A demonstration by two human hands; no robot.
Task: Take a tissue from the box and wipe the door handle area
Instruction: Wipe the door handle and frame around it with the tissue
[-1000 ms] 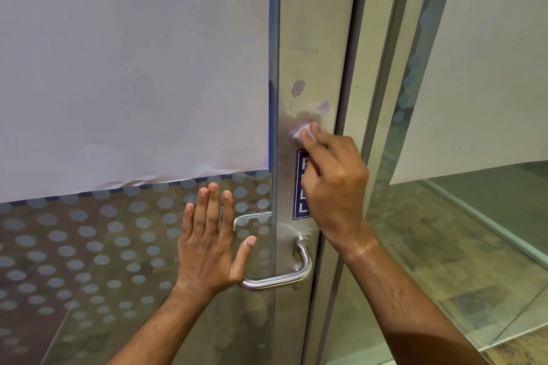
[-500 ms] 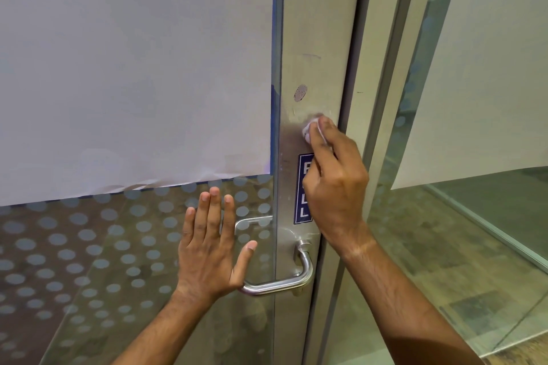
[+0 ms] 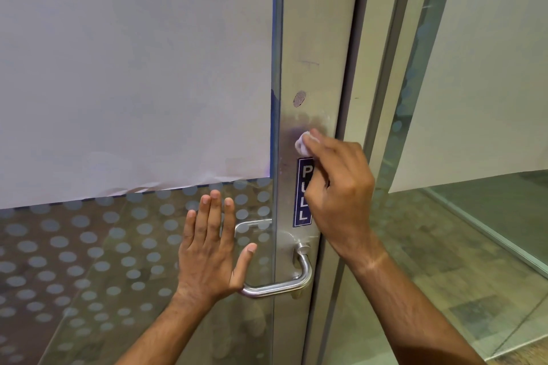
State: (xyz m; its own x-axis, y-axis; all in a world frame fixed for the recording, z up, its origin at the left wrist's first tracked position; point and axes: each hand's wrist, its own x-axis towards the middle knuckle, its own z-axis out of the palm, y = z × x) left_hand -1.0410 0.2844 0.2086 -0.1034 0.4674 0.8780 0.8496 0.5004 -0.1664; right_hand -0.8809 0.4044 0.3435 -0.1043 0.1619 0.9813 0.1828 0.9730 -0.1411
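My right hand [image 3: 338, 190] pinches a small wadded white tissue [image 3: 302, 144] and presses it against the brushed-metal door stile [image 3: 308, 38], just above a blue PULL sticker [image 3: 302, 201] that the hand partly covers. Smudges show on the metal around the tissue. A silver lever door handle [image 3: 284, 286] sits below the sticker. My left hand [image 3: 212, 249] lies flat, fingers spread, on the dotted glass panel [image 3: 89, 261] left of the handle, its thumb near the lever. The tissue box is out of view.
White paper [image 3: 133, 68] covers the upper glass of the door. A small round lock plate [image 3: 299, 98] sits above the tissue. Right of the door frame [image 3: 376, 98] is another glass pane with paper behind it, and tiled floor [image 3: 459, 290] beyond.
My right hand with the tissue slid up the stile, then came back down and a little left, just above the sticker. My left hand stays flat on the glass.
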